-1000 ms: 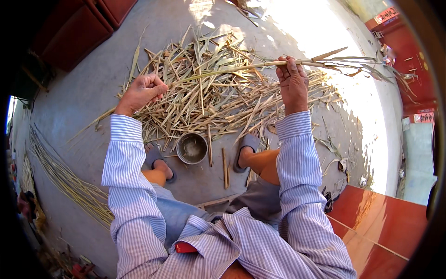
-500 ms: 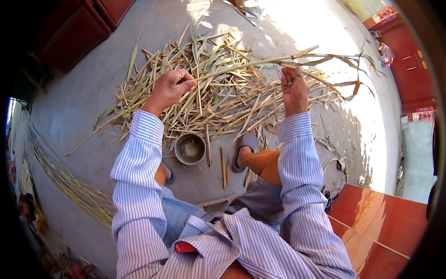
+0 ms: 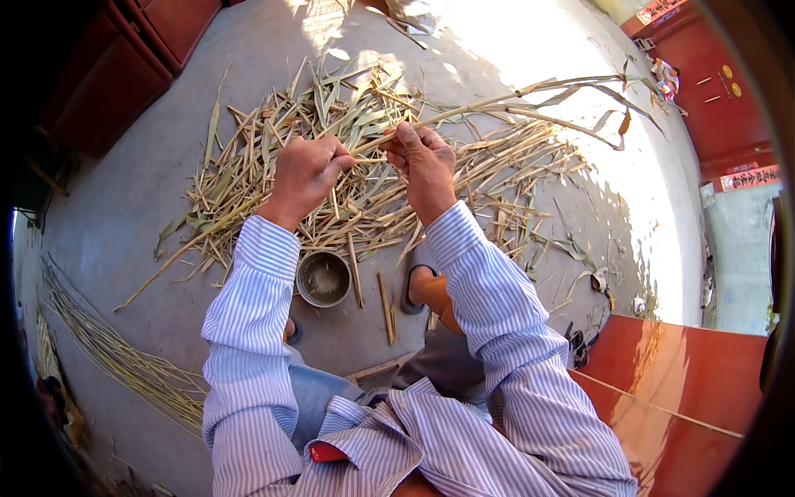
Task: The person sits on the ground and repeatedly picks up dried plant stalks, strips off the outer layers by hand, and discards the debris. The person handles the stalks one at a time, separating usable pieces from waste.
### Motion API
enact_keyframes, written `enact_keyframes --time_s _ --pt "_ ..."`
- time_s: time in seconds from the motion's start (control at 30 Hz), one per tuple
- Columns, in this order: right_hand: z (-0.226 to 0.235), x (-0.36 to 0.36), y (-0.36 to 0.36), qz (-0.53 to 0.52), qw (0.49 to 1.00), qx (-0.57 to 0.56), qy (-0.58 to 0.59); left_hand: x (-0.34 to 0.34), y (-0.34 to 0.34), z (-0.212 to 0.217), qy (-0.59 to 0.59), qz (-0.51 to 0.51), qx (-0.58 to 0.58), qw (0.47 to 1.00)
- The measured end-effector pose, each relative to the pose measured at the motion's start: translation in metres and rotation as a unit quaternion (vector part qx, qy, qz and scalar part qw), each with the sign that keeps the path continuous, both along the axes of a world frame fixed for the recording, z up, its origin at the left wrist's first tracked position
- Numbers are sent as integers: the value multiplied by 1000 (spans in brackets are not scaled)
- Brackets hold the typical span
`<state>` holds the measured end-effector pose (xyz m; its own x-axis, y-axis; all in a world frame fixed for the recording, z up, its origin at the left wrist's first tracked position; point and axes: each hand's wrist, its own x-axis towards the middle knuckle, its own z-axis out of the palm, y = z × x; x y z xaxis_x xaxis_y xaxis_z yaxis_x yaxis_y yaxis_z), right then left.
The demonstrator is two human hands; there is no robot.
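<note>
A long dry reed stalk [image 3: 484,105] runs slantwise across the view, with withered leaves on its upper right end and a thin end reaching the floor at the lower left. My left hand [image 3: 303,177] is closed in a fist around its middle. Close beside it on the right, my right hand [image 3: 428,172] pinches the same stalk between thumb and fingers. Beneath both hands spreads a heap of cut reed pieces and dry leaves [image 3: 240,161]. A round metal bowl [image 3: 303,290] with cloudy contents stands between my feet and the heap.
Loose stalk pieces [image 3: 387,308] lie near my right foot. A bundle of long thin stalks [image 3: 124,352] stretches along the floor at left. Red furniture [image 3: 108,87] stands at far left, a red door [image 3: 716,99] at far right, and a red tiled surface [image 3: 679,377] at lower right.
My right hand has moved left along the stalk, from near its leafy end to beside my left hand. The left hand keeps its hold. The view has shifted slightly.
</note>
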<state>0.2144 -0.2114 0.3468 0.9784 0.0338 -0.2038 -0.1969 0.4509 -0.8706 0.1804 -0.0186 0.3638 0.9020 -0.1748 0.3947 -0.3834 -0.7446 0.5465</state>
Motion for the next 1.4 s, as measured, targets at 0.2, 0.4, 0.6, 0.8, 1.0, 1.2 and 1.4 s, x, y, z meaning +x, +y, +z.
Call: enact_keyframes --time_s 0.2,0.4,0.6,0.8,1.0,1.2,1.4 --pt "1 1 1 -37 999 -14 8 -3 -9 -1 -146 2 111 983" --pt "6 -3 3 -43 999 -33 4 -5 -5 0 -159 2 137 978" --pt "2 21 -41 -121 992 19 -30 -10 31 -4 -118 24 146 982" --pt "10 24 -73 -146 989 -25 -20 -22 66 -6 -46 -3 151 987" --pt "21 2 -33 -77 995 -60 -1 -7 26 -4 -52 -43 10 998" --pt "27 13 -63 -133 989 -61 -23 -5 18 -5 15 -24 -47 999" --pt "27 -11 -16 95 995 8 -39 -6 9 6 88 -17 -143 986"
